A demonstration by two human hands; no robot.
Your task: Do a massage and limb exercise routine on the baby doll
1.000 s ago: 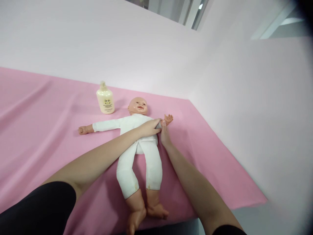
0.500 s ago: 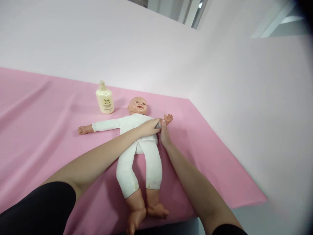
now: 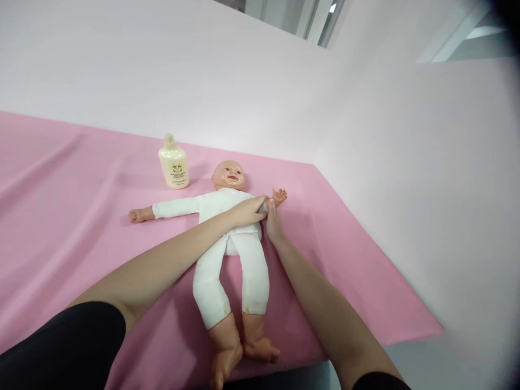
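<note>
A baby doll with a white cloth body lies on its back, head toward the wall and bare feet toward me. My left hand reaches across the doll's torso, its fingers closed round the doll's arm on the right side, near the wrist. Against the same forearm, from the right, my right hand is closed with its thumb up. The doll's small hand sticks out beyond my fingers, its own fingers spread. Some of my fingertips are hidden behind the arm. The doll's other arm stretches out to the left.
A cream-coloured pump bottle stands upright left of the doll's head. Pink cloth covers the table, with creases on the left. A white wall rises behind, and the table's edge slants down on the right.
</note>
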